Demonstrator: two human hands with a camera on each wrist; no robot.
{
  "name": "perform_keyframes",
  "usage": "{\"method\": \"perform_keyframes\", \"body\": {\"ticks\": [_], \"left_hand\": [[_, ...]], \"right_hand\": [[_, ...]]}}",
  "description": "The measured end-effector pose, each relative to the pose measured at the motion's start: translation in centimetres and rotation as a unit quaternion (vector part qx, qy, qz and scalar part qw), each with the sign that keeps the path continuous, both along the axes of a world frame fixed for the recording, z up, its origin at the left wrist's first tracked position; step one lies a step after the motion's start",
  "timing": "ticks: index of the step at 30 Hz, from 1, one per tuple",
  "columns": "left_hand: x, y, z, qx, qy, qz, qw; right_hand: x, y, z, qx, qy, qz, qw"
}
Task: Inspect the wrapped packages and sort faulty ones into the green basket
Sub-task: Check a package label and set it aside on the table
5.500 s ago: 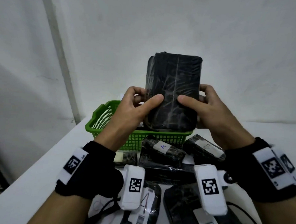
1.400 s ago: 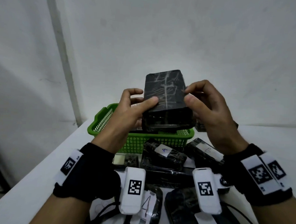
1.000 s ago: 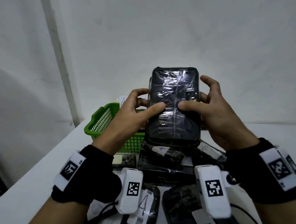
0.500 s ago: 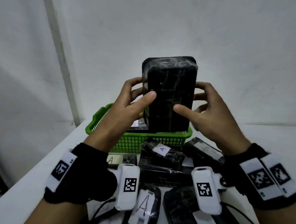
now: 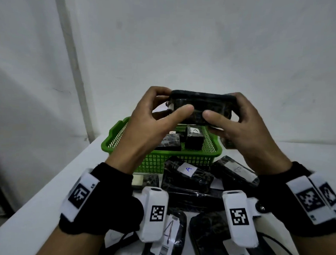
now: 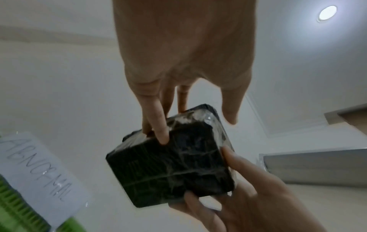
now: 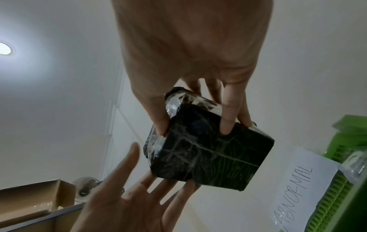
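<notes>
Above green basket (image 5: 210, 153) — wrapped package (image 5: 202, 106) flat, long axis left-right.

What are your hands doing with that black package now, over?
Left hand and right hand both grip the black package. Package held flat above the green basket. Nothing in the way, over.

The room is dim. A round ceiling lamp (image 6: 327, 12) glows bright and hazy. The hands look blurry up close, and the edges bend.
</notes>
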State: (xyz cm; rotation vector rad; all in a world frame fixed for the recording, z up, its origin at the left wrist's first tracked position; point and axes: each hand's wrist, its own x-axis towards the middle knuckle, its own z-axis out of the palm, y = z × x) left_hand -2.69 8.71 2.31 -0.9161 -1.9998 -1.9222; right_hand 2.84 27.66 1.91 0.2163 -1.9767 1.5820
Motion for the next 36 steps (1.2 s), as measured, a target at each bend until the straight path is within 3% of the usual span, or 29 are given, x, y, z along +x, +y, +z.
{"method": "perform_keyframes", "body": {"ticks": [5,10,13,17,23,31,36], "left_hand": [[-0.6,0.0,-0.5,0.035,-0.01,-0.01,0.999],[-1.1,-0.6,0.0,0.059,-0.093,-0.053,0.992],[-1.6,-0.6,-0.3,0.059,-0.104,-0.026,0.992],[-1.8,-0.6,-0.6,0.046,-0.153,-0.068,0.985],[-1.3,-0.3,-0.6,-0.019,-0.102,-0.083,0.991],[-1.0,0.5,-1.0,-0.014,-0.08,-0.058,0.995],[-0.9,0.1,-0.8,-0.062,-0.048,-0.069,0.995]], "right_hand": [[-0.1,-0.4,-0.3,0.053,0.048,-0.04,0.997],[-0.4,0.3,-0.3,0.102,0.031,-0.035,0.994],[-0.1,0.0,-0.2,0.061,0.028,0.026,0.997],[-0.3,-0.2,-0.3,0.024,0.067,0.019,0.997],[-0.5,0.2,-0.1,-0.066,0.0,0.045,0.997],[-0.5,0.7,-0.1,-0.047,-0.002,0.036,0.998],[-0.5,1.1,0.0,-0.056,-0.015,0.079,0.995]]}}
